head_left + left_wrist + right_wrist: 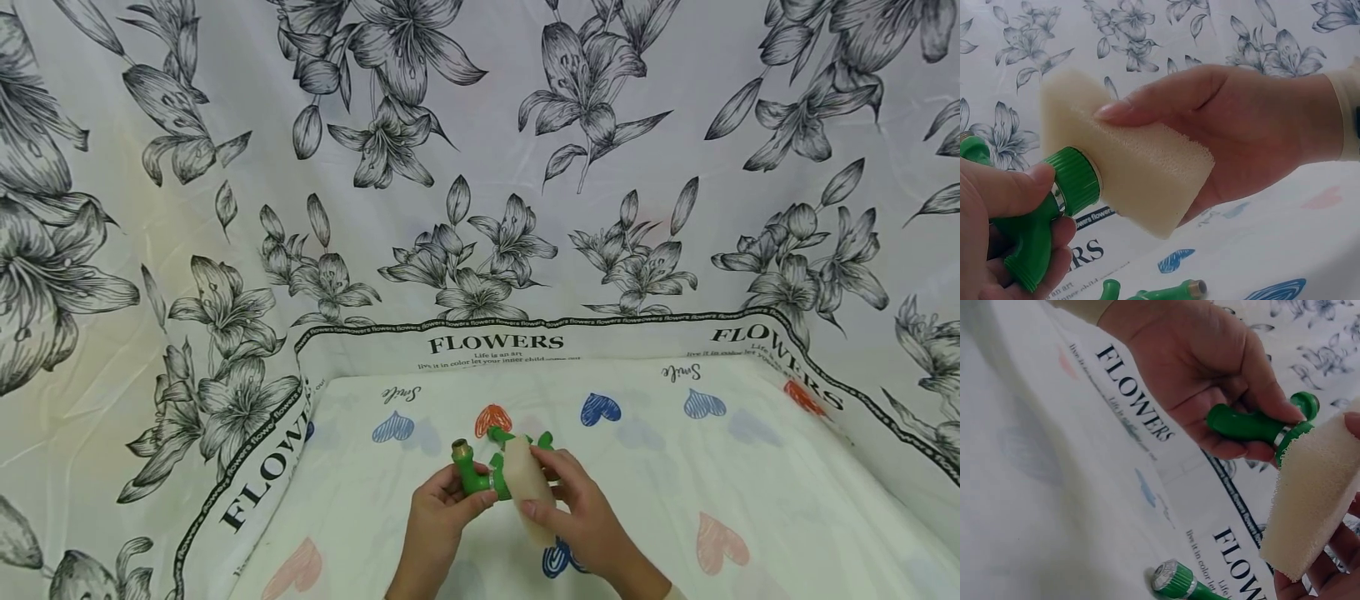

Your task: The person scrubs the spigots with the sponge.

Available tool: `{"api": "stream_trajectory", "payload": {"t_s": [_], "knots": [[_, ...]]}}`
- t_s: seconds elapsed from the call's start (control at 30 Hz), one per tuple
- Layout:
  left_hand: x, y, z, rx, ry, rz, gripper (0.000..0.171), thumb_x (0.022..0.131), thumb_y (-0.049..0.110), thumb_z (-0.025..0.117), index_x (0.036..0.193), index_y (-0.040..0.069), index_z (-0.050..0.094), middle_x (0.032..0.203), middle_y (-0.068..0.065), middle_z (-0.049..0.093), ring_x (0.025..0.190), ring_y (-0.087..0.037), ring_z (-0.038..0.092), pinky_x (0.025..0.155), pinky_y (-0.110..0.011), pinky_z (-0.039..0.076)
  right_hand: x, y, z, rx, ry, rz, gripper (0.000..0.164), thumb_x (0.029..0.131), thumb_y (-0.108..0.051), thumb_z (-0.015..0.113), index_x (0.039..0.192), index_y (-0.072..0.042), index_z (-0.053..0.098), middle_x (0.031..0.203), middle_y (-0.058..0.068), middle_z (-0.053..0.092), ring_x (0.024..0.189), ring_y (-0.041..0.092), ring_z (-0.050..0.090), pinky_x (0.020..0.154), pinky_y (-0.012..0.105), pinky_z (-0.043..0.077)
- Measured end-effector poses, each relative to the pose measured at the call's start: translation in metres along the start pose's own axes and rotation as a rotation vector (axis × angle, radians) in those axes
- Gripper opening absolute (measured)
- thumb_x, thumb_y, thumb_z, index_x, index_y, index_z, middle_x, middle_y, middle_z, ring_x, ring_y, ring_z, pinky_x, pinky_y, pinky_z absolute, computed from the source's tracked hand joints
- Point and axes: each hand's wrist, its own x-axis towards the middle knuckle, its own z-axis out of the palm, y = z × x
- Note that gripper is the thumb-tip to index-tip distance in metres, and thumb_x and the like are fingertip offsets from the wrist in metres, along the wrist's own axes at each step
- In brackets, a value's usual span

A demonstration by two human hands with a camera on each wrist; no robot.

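My left hand (441, 510) grips a green plastic tap (471, 477), thumb and fingers around its body beside a silver ring. A brass-coloured threaded end shows on it in the head view. With thumb and fingers, my right hand (588, 512) holds a thick cream sponge (1141, 159) by its sides. The flat face of the sponge meets the ribbed round end (1077, 181) of the tap in the left wrist view. Behind the sponge, a second green tap (1175, 580) lies on the cloth; its ribbed knob has a silver, faceted-looking top, and the sponge partly hides it in the head view.
A white cloth (360, 517) with printed red, pink and blue hearts covers the surface under my hands. Curtain-like white fabric (495, 150) with black lily prints rises at the back and both sides, with a lettered border (495, 342) along its lower part.
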Motion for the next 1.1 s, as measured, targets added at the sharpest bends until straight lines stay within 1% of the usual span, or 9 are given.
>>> {"api": "stream_trajectory", "payload": {"t_s": [0.13, 0.33, 0.53, 0.7, 0.77, 0.87, 0.93, 1.0, 1.1], "knots": [[-0.001, 0.0, 0.0, 0.0, -0.021, 0.001, 0.043, 0.088, 0.011, 0.093, 0.122, -0.006, 0.073, 0.119, -0.017, 0.076, 0.103, -0.029, 0.076, 0.092, -0.035, 0.063, 0.003, 0.004, 0.0, -0.004, 0.028, 0.044, 0.062, 0.102, -0.025, 0.078, 0.158, -0.01, 0.055, 0.143, 0.009, 0.059, 0.123, 0.031, 0.06, 0.099, 0.032, 0.058], [-0.003, 0.002, 0.0, -0.007, -0.042, 0.014, 0.042, 0.09, 0.008, 0.091, 0.124, -0.007, 0.072, 0.12, -0.017, 0.076, 0.102, -0.027, 0.076, 0.091, -0.035, 0.064, 0.004, 0.01, -0.001, 0.025, 0.048, 0.092, 0.063, 0.102, -0.028, 0.078, 0.159, -0.013, 0.056, 0.146, 0.008, 0.058, 0.123, 0.029, 0.06, 0.098, 0.029, 0.057], [-0.002, 0.002, 0.001, -0.001, -0.029, 0.014, 0.044, 0.091, 0.009, 0.09, 0.129, -0.005, 0.071, 0.121, -0.016, 0.076, 0.101, -0.027, 0.076, 0.091, -0.037, 0.064, 0.003, 0.01, 0.002, 0.04, 0.037, 0.116, 0.062, 0.102, -0.029, 0.078, 0.158, -0.015, 0.057, 0.148, 0.007, 0.057, 0.124, 0.03, 0.059, 0.099, 0.03, 0.057], [-0.002, 0.002, -0.001, -0.025, 0.021, 0.013, 0.054, 0.093, 0.007, 0.088, 0.136, -0.005, 0.059, 0.119, -0.019, 0.076, 0.1, -0.028, 0.077, 0.089, -0.037, 0.064, 0.0, 0.005, 0.007, 0.035, -0.005, 0.095, 0.062, 0.102, -0.026, 0.079, 0.159, -0.016, 0.056, 0.147, 0.008, 0.056, 0.125, 0.031, 0.057, 0.1, 0.033, 0.056], [-0.003, 0.002, -0.003, -0.037, 0.038, 0.028, 0.054, 0.093, 0.004, 0.088, 0.133, -0.005, 0.054, 0.12, -0.021, 0.075, 0.102, -0.03, 0.077, 0.09, -0.038, 0.064, -0.001, 0.003, 0.008, 0.023, -0.016, 0.071, 0.063, 0.102, -0.025, 0.08, 0.159, -0.016, 0.056, 0.146, 0.007, 0.056, 0.125, 0.032, 0.056, 0.101, 0.035, 0.057], [-0.002, 0.002, -0.007, -0.025, 0.067, 0.064, 0.05, 0.09, 0.003, 0.09, 0.126, -0.006, 0.057, 0.122, -0.022, 0.073, 0.106, -0.032, 0.076, 0.091, -0.04, 0.064, -0.001, 0.001, 0.009, 0.004, -0.014, 0.042, 0.063, 0.1, -0.024, 0.082, 0.158, -0.017, 0.057, 0.145, 0.005, 0.056, 0.124, 0.031, 0.056, 0.1, 0.035, 0.057], [-0.001, 0.003, -0.011, 0.014, 0.103, 0.101, 0.047, 0.088, 0.004, 0.092, 0.123, -0.005, 0.061, 0.121, -0.021, 0.071, 0.107, -0.032, 0.076, 0.091, -0.04, 0.064, 0.0, 0.0, 0.01, -0.008, -0.009, 0.027, 0.063, 0.099, -0.024, 0.083, 0.156, -0.017, 0.059, 0.144, 0.005, 0.057, 0.124, 0.031, 0.057, 0.099, 0.035, 0.058], [0.002, 0.005, -0.019, 0.09, 0.155, 0.15, 0.044, 0.086, 0.006, 0.094, 0.121, -0.001, 0.068, 0.117, -0.018, 0.071, 0.104, -0.03, 0.075, 0.089, -0.036, 0.065, 0.0, -0.001, 0.01, -0.014, -0.009, 0.02, 0.063, 0.098, -0.024, 0.085, 0.155, -0.015, 0.059, 0.144, 0.005, 0.058, 0.124, 0.032, 0.057, 0.099, 0.035, 0.058], [0.009, 0.01, -0.037, 0.219, 0.256, 0.217, 0.046, 0.084, 0.006, 0.095, 0.124, 0.004, 0.072, 0.11, -0.013, 0.072, 0.098, -0.028, 0.073, 0.084, -0.029, 0.064, -0.001, -0.001, 0.008, -0.017, -0.009, 0.017, 0.064, 0.097, -0.023, 0.086, 0.154, -0.013, 0.06, 0.144, 0.006, 0.058, 0.124, 0.032, 0.056, 0.099, 0.035, 0.058]]}}
